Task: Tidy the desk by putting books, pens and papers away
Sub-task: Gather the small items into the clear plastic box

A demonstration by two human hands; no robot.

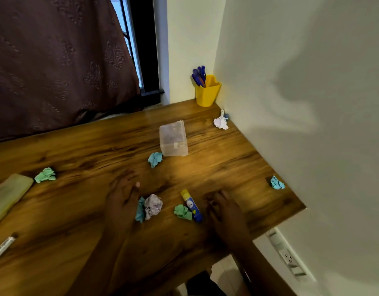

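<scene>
Several crumpled paper balls lie on the wooden desk (216,159): a green one (45,175) at the left, a teal one (155,159) by a clear plastic box (173,138), a white-and-teal pair (150,207) near me, a green one (182,212) touching a yellow-and-blue glue stick (191,205), a white one (220,122) at the back and a blue one (277,183) at the right edge. My left hand (123,195) hovers open just left of the pair. My right hand (221,207) is open beside the glue stick.
A yellow pen holder (207,94) with blue pens stands in the back corner. A pale green pencil case (8,195) and a white marker (2,247) lie at the left. The wall runs along the desk's right side, with a socket strip (289,255) below.
</scene>
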